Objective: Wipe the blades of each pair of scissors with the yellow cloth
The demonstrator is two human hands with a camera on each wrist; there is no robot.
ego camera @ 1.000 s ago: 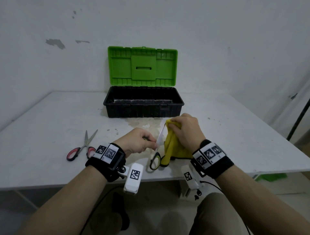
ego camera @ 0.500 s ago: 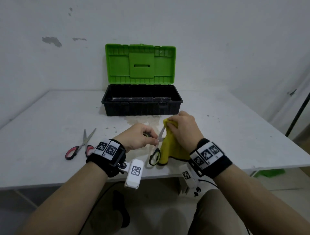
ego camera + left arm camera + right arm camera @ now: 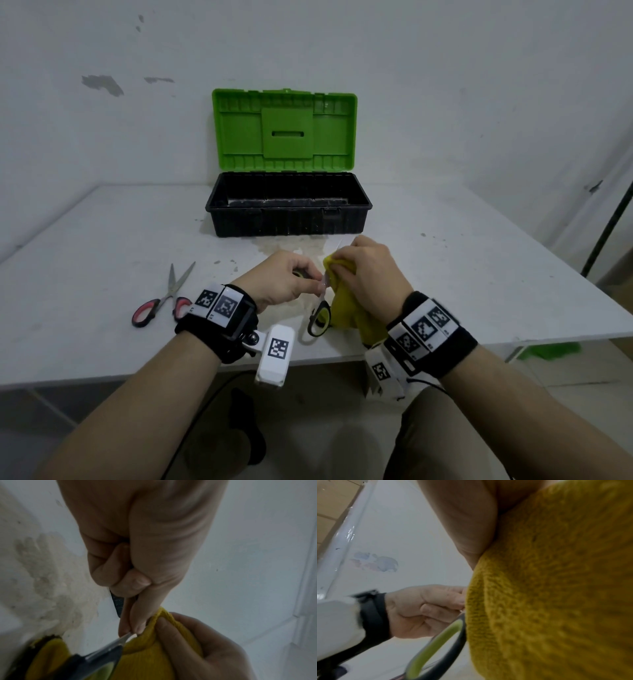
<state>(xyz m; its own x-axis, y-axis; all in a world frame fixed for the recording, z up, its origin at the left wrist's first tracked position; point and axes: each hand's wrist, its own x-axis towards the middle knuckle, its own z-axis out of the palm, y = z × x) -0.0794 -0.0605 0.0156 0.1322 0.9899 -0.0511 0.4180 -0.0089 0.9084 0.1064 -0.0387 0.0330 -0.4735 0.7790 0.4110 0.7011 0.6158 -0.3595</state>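
Head view: left hand (image 3: 281, 279) pinches blade of green-handled scissors (image 3: 319, 317) above surface (image 3: 479, 274). Right hand (image 3: 371, 274) clamps yellow cloth (image 3: 346, 308) around blade. Red-handled scissors (image 3: 161, 298) lie well left.

Bare forearms, no sleeves. Left hand (image 3: 281, 279), right hand (image 3: 371, 274): each wrist in wide black strap (image 3: 219, 329) topped by 2 white tiles with black square codes. White camera block (image 3: 275, 356), 1 code tile, below left strap. Khaki trousers (image 3: 455, 442).
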